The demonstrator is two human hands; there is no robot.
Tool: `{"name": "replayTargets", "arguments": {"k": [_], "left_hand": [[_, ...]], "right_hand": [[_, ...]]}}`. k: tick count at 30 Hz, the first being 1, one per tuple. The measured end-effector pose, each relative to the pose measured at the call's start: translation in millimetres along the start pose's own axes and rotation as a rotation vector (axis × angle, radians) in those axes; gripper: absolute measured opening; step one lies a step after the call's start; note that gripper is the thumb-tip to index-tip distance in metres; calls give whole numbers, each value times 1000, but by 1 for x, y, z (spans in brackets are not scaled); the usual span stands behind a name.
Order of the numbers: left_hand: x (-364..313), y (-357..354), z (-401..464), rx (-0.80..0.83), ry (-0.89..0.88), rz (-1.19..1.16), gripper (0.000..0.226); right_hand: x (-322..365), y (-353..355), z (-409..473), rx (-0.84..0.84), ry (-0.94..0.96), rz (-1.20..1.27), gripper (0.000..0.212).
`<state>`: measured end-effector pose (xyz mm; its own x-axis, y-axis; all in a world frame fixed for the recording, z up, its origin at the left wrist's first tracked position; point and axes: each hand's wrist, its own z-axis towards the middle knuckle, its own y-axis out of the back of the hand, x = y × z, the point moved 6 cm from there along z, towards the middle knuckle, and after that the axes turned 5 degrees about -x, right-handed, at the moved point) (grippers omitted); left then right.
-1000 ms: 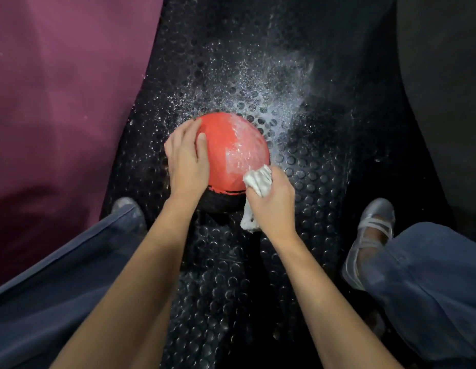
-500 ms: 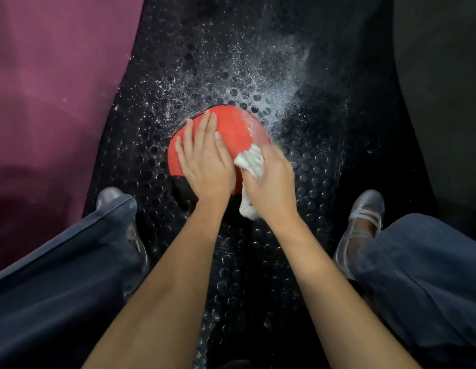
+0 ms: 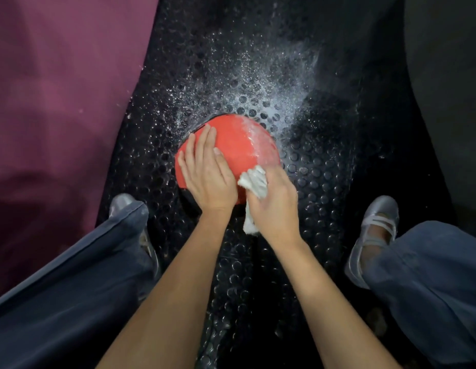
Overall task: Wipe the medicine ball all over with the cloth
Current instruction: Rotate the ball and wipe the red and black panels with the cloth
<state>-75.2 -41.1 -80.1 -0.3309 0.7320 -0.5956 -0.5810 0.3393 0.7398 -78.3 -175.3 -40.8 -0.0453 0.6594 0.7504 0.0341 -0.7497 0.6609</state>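
Head view: the right hand (image 3: 274, 206) has its grip bunched tight around the white cloth (image 3: 254, 182), pressing it to the near right flank of the red medicine ball (image 3: 242, 145). The left hand (image 3: 207, 177) lies flat, fingers straight, on the ball's near left top, steadying it. The ball sits on the studded black floor mat (image 3: 324, 182), between the person's feet. Wet sheen streaks its far right side, so that patch looks covered; the left face looks dry, and the underside, likely still to do, is hidden. Being round, it has no long axis; a dark band shows at its near base.
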Motion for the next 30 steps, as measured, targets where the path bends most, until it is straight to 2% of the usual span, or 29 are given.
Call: {"name": "replayTargets", "arguments": {"k": [3, 6, 11, 15, 18, 21, 23, 25, 27, 30], "left_hand": [[-3, -1, -4, -10, -51, 0, 46], [-3, -4, -3, -19, -22, 5, 46], [-5, -3, -1, -31, -11, 7, 47], [-5, -5, 1, -11, -18, 21, 47], [-8, -7, 2, -20, -2, 30, 47], [-11, -8, -4, -49, -19, 47, 46], [-13, -9, -2, -53, -27, 64, 45], [-15, -9, -1, -38, -49, 76, 45], [-16, -8, -2, -34, -64, 71, 45], [-14, -5, -6, -29, -77, 44, 44]], "right_hand": [[9, -5, 31, -20, 46, -49, 35], [6, -4, 25, -19, 36, -38, 42], [-4, 0, -6, -11, 49, -15, 19], [2, -3, 22, -13, 50, -63, 22], [-2, 0, 38, -76, -50, 32, 27], [-2, -1, 54, -105, -83, 71, 19], [-1, -2, 68, -59, -73, 53, 13], [2, -1, 79, -1, -64, 8, 18], [3, 0, 74, 41, -46, 20, 12], [5, 5, 44, 71, 34, 8, 31]]}}
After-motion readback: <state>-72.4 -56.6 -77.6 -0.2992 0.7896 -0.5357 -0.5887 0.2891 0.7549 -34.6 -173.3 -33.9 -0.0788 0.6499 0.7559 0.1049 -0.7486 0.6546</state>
